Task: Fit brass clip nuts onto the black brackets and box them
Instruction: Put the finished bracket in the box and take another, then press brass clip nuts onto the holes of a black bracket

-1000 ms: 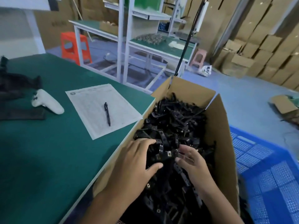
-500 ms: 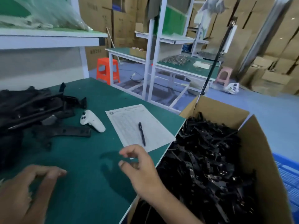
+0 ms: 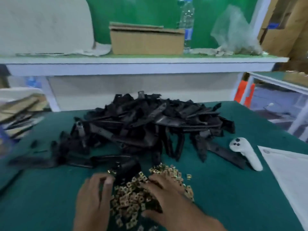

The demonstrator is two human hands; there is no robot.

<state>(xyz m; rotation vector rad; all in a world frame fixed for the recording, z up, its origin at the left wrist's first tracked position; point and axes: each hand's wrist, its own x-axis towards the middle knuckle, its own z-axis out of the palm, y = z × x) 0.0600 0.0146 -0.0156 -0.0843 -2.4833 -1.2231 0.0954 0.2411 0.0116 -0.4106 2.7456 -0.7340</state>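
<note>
1. Both hands are down at the near edge of the bench, on either side of a heap of brass clip nuts [image 3: 133,195]. The left hand [image 3: 93,197] lies at the heap's left flank with its fingers curled inward; motion blur hides whether they pinch anything, so its grasp cannot be told.
2. The right hand [image 3: 168,199] lies flat across the right part of the heap, fingers spread and relaxed over the nuts, thumb pointing back toward the person. It touches the nuts without closing round any.
3. The clip nuts form a loose golden mound on the green bench [image 3: 233,197] near the middle of its front edge, with one stray nut [image 3: 188,176] just beside the heap on the right.
4. Behind the nuts, a large pile of black brackets [image 3: 150,124] covers the middle of the bench and reaches toward its far edge. One bracket [image 3: 126,165] lies apart from the pile, touching the nuts' far side.
5. A white handheld controller [image 3: 245,154] rests right of the bracket pile, near the bench's right edge, with a printed sheet of paper [image 3: 290,167] just beyond it at that edge.
6. On the raised shelf [image 3: 133,67] above the bench's far edge stand a cardboard box [image 3: 146,40], a clear water bottle [image 3: 187,25] touching the box's right side, and a crumpled plastic bag [image 3: 235,32] further right.
</note>
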